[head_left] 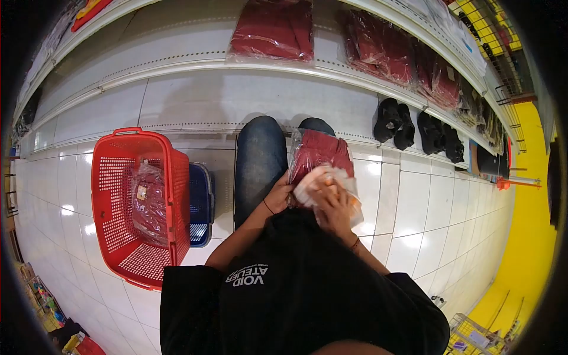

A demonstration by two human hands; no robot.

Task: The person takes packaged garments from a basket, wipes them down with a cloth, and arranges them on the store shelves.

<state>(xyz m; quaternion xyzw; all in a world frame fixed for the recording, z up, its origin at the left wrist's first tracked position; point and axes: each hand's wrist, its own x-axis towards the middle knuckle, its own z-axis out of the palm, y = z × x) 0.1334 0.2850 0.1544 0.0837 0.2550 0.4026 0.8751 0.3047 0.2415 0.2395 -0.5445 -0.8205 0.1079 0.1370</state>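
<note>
On my lap lies a folded maroon garment in clear plastic [322, 149]. My left hand [280, 194] is closed on the near left edge of this package. Over its near part, my right hand [335, 204] presses a crumpled white and orange cloth [316, 180], its fingers bent on the fabric and slightly blurred. The cloth hides part of the package beneath it.
To my left, a red plastic basket [177, 201] holds another wrapped maroon garment [149, 204]. A blue basket [201, 204] stands beside it. Ahead, white shelves [195, 71] carry maroon packages [272, 29] and black sandals [393, 123].
</note>
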